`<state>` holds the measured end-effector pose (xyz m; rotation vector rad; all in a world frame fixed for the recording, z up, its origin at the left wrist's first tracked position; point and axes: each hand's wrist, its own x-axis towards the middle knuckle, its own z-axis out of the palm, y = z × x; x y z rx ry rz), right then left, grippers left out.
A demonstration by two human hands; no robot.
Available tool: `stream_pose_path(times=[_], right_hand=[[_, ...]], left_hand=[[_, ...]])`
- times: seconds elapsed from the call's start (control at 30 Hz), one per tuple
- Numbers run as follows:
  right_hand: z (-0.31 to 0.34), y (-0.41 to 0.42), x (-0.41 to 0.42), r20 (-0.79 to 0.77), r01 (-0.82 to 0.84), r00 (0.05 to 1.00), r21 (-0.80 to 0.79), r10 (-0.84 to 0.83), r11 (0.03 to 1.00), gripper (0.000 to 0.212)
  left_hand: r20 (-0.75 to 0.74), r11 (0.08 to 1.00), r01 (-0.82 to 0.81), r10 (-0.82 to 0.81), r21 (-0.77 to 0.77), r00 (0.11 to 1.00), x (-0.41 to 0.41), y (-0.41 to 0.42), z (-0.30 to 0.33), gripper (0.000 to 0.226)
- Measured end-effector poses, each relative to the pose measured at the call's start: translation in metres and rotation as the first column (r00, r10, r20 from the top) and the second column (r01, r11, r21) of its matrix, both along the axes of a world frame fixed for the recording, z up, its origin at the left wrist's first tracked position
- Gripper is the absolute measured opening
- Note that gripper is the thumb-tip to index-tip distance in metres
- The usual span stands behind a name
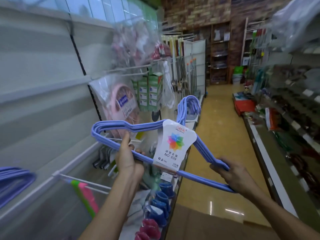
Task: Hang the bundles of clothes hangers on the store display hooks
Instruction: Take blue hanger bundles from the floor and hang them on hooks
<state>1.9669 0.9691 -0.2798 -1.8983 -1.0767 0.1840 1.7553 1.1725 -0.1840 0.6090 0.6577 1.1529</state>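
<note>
Right now the bundle of blue hangers (pixel 173 144) is held out over the aisle, level with the chest, its hook ends (pixel 189 106) pointing up and away from the person. A white paper label (pixel 174 144) with a coloured flower wraps the middle and binds the bundle. The left hand (pixel 129 161) grips the lower bar near the left shoulder of the bundle, thumb raised against the upper wires; the right hand (pixel 230 174) curls round the right corner, where the bars meet.

To the left, white display hooks (pixel 128 70) stick out from the slatted wall, some already loaded with bagged pink goods (pixel 117 101). Another blue hanger bundle (pixel 13 181) hangs at the far left edge, and lower white pegs (pixel 86 182) jut out near the left forearm.

The picture is smeared, so the nearest free hook is hard to pick out. Judging from this, the likeliest slip is that only some of the stacked hook ends catch the peg, leaving the bundle skewed. Swinging the wide bundle leftward could also knock the hanging bags.
</note>
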Motion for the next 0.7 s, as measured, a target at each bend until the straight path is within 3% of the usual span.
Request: stream_pose_path(times=[0.27, 0.47, 0.7], right_hand=[[0.103, 0.001, -0.019, 0.035, -0.116, 0.993, 0.121, 0.113, 0.986, 0.016], [0.147, -0.003, -0.02, 0.022, -0.275, 0.961, 0.126, 0.274, 0.953, 0.007], [0.191, -0.013, -0.016, -0.185, -0.613, 0.774, 0.022, 0.606, 0.79, 0.028]], left_hand=[[0.188, 0.987, -0.155, 0.145, 0.039, 0.971, -0.036, -0.052, 0.115, 0.038], [0.269, 0.942, -0.325, 0.292, 0.084, 0.918, -0.05, -0.084, 0.164, 0.038], [0.296, 0.868, -0.483, 0.435, 0.115, 0.851, -0.073, -0.125, 0.2, 0.035]])
